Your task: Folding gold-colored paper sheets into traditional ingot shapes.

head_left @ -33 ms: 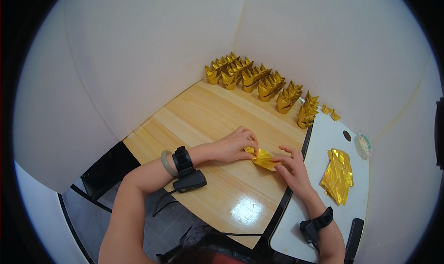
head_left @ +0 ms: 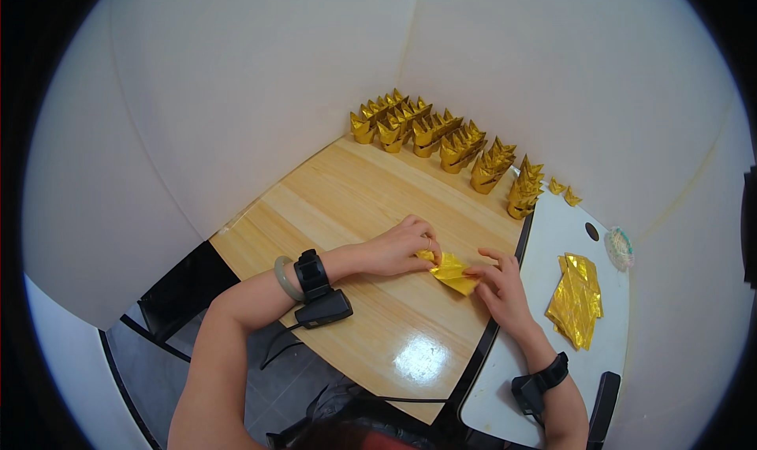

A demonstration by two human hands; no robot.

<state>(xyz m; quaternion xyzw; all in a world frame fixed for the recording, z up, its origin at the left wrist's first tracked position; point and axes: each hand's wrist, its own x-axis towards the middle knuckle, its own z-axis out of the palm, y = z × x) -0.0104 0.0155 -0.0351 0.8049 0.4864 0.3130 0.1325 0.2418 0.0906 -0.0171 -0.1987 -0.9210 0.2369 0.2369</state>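
Observation:
A small sheet of gold foil paper (head_left: pixel 451 274), partly folded, sits between my hands above the wooden table. My left hand (head_left: pixel 402 246) pinches its left end, with the thumb and fingertips closed on it. At the opposite edge, my right hand (head_left: pixel 501 287) holds the sheet with thumb and bent fingers, while its index finger sticks out apart. Part of the left end is hidden under my left fingers. To the right of my right hand lies a stack of flat gold foil sheets (head_left: pixel 577 302) on a white board.
Several rows of folded gold paper ingots (head_left: pixel 426 134) stand along the table's far edge. Two small gold pieces (head_left: pixel 572 197) rest on the white board (head_left: pixel 512 379), near a round patterned object (head_left: pixel 620 249). Pale walls enclose the table (head_left: pixel 339 190). Black cables hang at its front edge.
The near right part of the gold foil paper has spread wider and lower. My right thumb and fingers have shifted slightly to the right; my left hand stays put.

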